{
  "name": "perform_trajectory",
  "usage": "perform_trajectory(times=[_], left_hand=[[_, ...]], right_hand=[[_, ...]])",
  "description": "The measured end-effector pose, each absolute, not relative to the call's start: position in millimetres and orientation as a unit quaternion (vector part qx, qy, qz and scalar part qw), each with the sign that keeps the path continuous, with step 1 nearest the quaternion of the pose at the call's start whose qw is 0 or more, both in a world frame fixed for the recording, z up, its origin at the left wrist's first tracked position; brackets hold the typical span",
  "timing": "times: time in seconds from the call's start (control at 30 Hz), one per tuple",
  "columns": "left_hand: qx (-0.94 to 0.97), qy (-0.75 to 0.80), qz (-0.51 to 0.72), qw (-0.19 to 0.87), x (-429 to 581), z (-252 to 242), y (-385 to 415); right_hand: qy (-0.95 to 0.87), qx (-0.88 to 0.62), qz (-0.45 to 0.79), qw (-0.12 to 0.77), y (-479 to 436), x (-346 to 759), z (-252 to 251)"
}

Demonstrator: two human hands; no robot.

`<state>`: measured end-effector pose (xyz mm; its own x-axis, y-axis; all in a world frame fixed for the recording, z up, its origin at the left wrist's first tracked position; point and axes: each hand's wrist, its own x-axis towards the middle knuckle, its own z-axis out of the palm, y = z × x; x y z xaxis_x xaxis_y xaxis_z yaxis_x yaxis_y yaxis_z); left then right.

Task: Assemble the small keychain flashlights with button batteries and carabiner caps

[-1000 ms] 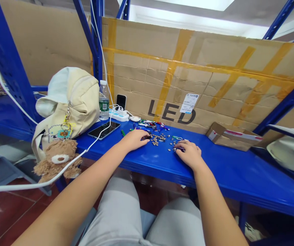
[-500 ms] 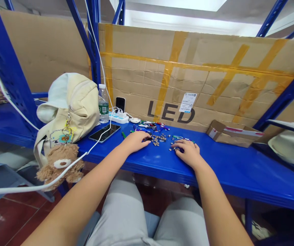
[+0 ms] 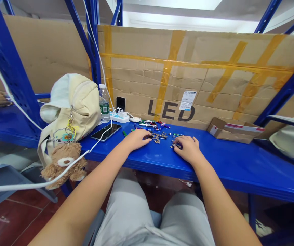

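Two curled hands, your left hand (image 3: 136,140) and right hand (image 3: 188,149), are resting on the blue shelf (image 3: 226,160) among small metal parts (image 3: 159,137); your fingers are hiding any grip.

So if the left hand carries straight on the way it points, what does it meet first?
Probably the small pile of round metal parts just past the fingertips of the left hand, though depth is hard to judge from this view.
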<state>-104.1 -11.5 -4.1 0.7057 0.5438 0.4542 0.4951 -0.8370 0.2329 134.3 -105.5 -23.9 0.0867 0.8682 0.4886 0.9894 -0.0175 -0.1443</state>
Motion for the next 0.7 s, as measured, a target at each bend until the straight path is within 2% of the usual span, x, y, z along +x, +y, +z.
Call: perform_trajectory(times=[0.23,0.47,0.7], left_hand=[[0.927,0.275,0.25,0.048,-103.2,-3.0,-11.9],[0.927,0.274,0.253,0.026,-101.2,-6.6,-6.8],[0.931,0.258,0.257,0.032,-100.4,-8.1,-7.5]], right_hand=[[-0.681,-0.686,-0.108,0.234,-106.1,135.2,-22.9],[-0.606,-0.737,-0.105,0.28,-112.3,144.8,-18.2],[-0.636,-0.74,-0.072,0.209,-109.5,145.9,-23.5]])
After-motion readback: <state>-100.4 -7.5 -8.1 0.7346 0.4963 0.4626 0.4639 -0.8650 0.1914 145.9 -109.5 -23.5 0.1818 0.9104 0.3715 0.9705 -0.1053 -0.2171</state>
